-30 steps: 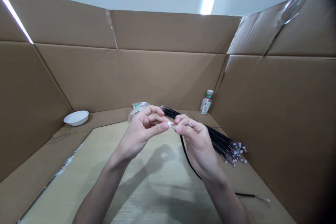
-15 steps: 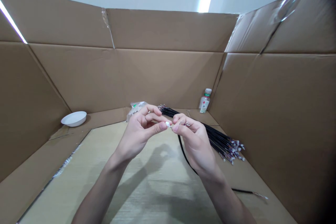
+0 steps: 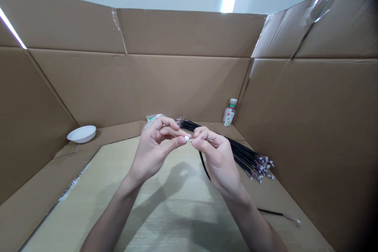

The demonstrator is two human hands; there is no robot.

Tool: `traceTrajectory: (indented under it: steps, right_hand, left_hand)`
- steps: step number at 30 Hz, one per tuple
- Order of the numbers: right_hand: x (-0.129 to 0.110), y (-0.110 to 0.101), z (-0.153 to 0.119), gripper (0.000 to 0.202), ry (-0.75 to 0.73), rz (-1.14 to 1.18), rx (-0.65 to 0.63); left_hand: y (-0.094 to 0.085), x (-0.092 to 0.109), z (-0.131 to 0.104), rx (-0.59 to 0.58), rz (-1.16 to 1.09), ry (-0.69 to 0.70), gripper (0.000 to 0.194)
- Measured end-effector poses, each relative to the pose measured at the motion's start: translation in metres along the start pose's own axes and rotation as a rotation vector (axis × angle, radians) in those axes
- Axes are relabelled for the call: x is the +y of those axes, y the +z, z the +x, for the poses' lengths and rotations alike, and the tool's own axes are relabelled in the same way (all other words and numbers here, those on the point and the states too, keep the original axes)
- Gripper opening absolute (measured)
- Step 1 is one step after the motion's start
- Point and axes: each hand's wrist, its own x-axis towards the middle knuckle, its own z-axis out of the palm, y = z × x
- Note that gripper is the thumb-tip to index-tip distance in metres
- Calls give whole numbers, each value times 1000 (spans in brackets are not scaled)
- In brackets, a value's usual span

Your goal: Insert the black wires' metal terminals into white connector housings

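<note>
From where I stand, the left hand point(image 3: 161, 145) has a small white connector point(image 3: 187, 138) pinched between thumb and fingers, and the right hand point(image 3: 217, 153), close by it, grips the fine wires at the end of a black cable point(image 3: 203, 164), the connector sitting right between the two sets of fingertips above the surface point(image 3: 118, 189). Taking the bundle of black cables point(image 3: 245, 155) as the landmark, the connector is to its left, the clear bottle point(image 3: 229, 113) stands behind it, the plastic bag point(image 3: 153, 119) lies left of its far end, and the white bowl point(image 3: 82, 134) is well off to its left.
</note>
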Motion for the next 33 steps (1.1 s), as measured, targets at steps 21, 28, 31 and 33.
traceTrajectory:
  steps: [21,28,31,33]
  right_hand:
    - [-2,0,-4,25,-96,-93,38]
    - [-3,2,-3,25,-95,-79,61]
    - [-3,1,-3,24,-99,-83,59]
    - [-3,1,-3,24,-95,-93,61]
  left_hand:
    - [2,-13,6,-97,-230,-9,25]
    - [5,-17,7,-51,-175,85,29]
    - [6,-18,8,-40,-172,95,29]
    - [7,-18,8,-31,-156,92,29]
